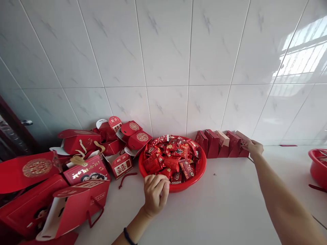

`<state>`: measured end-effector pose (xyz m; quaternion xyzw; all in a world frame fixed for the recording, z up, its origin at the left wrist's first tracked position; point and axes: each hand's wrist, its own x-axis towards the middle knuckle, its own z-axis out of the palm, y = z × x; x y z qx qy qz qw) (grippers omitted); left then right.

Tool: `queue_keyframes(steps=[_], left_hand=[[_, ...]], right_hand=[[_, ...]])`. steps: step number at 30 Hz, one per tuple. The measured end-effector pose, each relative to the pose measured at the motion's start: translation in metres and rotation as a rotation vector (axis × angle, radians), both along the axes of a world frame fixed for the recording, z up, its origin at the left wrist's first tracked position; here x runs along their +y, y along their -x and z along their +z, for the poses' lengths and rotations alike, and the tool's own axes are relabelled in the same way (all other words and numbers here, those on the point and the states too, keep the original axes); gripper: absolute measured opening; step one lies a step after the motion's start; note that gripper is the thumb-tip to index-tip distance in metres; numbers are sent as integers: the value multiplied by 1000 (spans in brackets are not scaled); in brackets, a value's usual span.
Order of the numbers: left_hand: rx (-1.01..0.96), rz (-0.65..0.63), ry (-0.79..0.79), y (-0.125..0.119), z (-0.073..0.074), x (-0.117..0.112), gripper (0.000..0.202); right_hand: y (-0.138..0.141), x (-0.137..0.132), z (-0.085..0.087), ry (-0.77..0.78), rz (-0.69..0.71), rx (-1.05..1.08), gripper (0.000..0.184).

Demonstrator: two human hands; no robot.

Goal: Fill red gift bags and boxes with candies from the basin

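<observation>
Red boxes (81, 207) left of basin (187, 185) | left hand (155, 194): curled, grip unclear | right hand (255, 149): clamped on carton (242, 139)

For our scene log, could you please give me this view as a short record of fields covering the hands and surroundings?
Left hand: curled, at the near rim of a red basin
Right hand: at the right-end box, grip unclear
Basin contents: packets, mostly red
Right of basin: row of small boxes beside tiled wall
Left of basin: red boxes, several open
Far right: second basin, cut off
</observation>
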<state>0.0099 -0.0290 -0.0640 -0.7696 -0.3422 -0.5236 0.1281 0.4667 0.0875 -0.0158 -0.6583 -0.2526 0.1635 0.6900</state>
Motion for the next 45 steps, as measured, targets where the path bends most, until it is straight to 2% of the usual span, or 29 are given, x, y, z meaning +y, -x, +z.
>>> queue_keyframes(steps=[2, 7, 13, 18, 22, 26, 28, 29, 31, 33, 36, 40, 42, 45], left_hand=[[-3, -6, -1, 0, 0, 0, 26], [-3, -4, 2, 0, 0, 0, 27], [13, 21, 17, 1, -1, 1, 30], [15, 18, 23, 0, -2, 1, 30], [10, 13, 18, -1, -3, 2, 30], [9, 11, 13, -2, -2, 3, 30], [8, 11, 36, -3, 0, 2, 31], [5, 12, 49, -3, 1, 1, 31], [-3, 5, 81, -4, 3, -1, 32], [-20, -14, 132, -4, 6, -3, 31], [-63, -84, 215, 0, 10, -6, 24], [-133, -217, 260, 18, 25, -1, 22], [-145, -189, 307, 33, 42, 7, 22], [-81, -109, 499, 63, 82, 21, 20]], right_hand=[[-2, -1, 0, 59, 13, 49, 13], [-5, -9, 5, 127, 61, 123, 20], [1, -27, 3, 160, -69, 173, 12], [23, -46, 1, 42, -233, 163, 18], [58, -54, 14, -156, -284, 83, 20], [125, -65, 29, -306, -100, -32, 12], [170, -79, 29, -440, 162, -201, 9], [194, -89, 27, -459, 302, -283, 10], [238, -111, 18, -436, 529, -454, 12], [274, -133, 5, -429, 685, -638, 12], [307, -156, -18, -512, 726, -875, 14], [321, -168, -42, -579, 660, -999, 19], [320, -170, -51, -596, 632, -1044, 21], [318, -174, -60, -616, 604, -1107, 22]])
